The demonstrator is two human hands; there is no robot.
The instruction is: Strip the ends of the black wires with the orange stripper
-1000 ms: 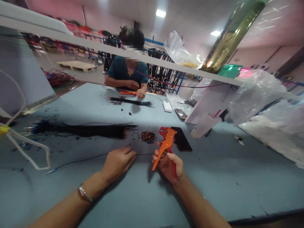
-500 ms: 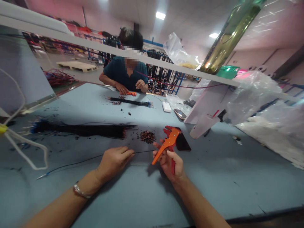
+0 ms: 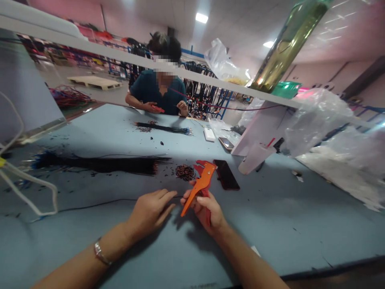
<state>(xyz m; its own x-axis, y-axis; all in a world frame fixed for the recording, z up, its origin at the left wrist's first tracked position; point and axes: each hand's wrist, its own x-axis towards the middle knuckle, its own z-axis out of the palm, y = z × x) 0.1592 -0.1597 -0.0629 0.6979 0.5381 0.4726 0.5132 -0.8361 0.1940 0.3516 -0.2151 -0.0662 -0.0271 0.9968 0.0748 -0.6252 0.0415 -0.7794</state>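
Observation:
My right hand (image 3: 207, 210) grips an orange wire stripper (image 3: 201, 182), its jaws pointing up and away from me. My left hand (image 3: 152, 208) lies on the blue table (image 3: 270, 224) and pinches a thin black wire (image 3: 90, 206) that trails off to the left. The wire's near end reaches toward the stripper, between my two hands. Beyond my hands lie a bundle of black wires (image 3: 105, 163) and a small heap of stripped insulation bits (image 3: 184, 171).
A black phone (image 3: 226, 174) lies right of the stripper. Across the table a person works with a red tool beside another wire bundle (image 3: 164, 128). A white box (image 3: 209, 134), a second phone (image 3: 226, 143), a white cup (image 3: 254, 157) and plastic bags (image 3: 325, 120) stand right. White cables (image 3: 27, 188) hang left.
My hands have come closer together, the stripper shifting left toward the wire end. The person across the table has lifted the red tool off the table.

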